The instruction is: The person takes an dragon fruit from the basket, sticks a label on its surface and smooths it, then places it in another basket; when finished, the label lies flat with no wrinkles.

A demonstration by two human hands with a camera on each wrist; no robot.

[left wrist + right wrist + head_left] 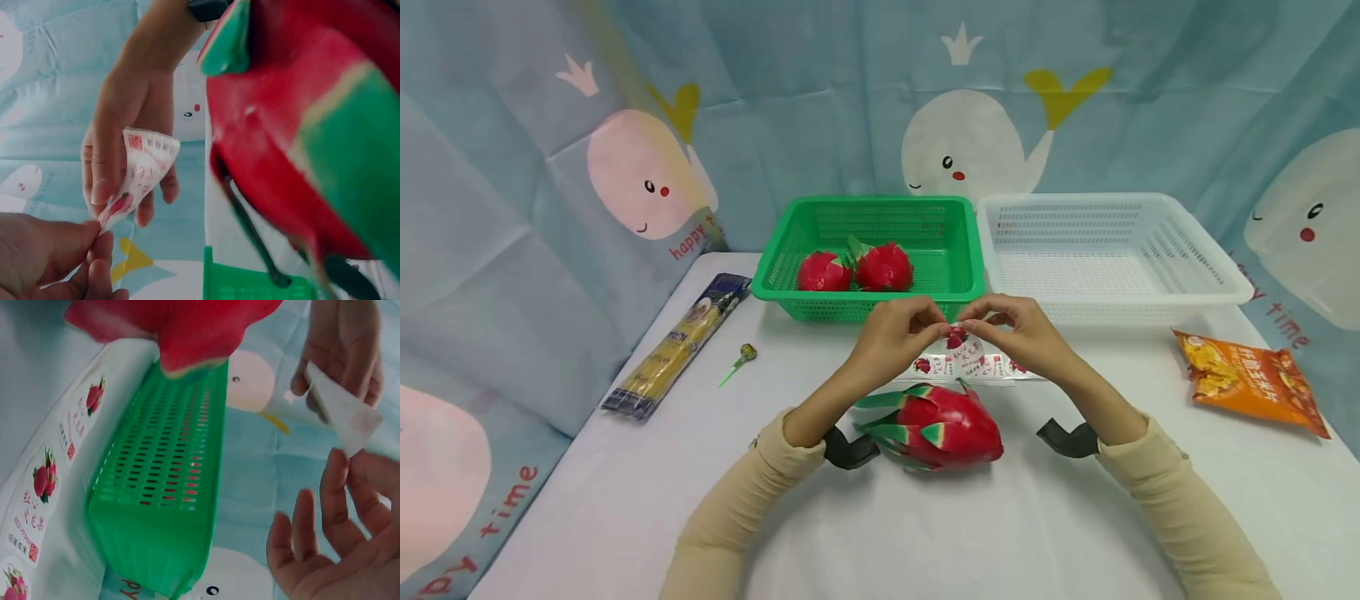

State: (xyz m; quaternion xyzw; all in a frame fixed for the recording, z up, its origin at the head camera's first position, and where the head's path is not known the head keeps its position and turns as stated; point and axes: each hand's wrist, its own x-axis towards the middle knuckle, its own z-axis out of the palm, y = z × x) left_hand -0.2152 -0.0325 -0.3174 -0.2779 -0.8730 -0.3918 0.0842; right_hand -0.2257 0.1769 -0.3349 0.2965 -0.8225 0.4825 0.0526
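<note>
Worktop (1037,525): white, a few faint creases. Light-blue fabric backdrop (820,50) wraps the back and both sides, wrinkled, printed with whales, crowns and red "happy time" lettering. Left hand (904,333) and right hand (1018,333) both pinching the dragon fruit label (967,354), held up over the label strip (922,367), in front of the green basket (827,310). Large dragon fruit (951,425) on its side, nearer the person. Two other dragon fruits (884,267) in the green basket, white basket (1112,297) just beside it. Worktop left: spaghetti pack (679,346), lollipop (747,353). Right: orange snack bag (1255,381).
</note>
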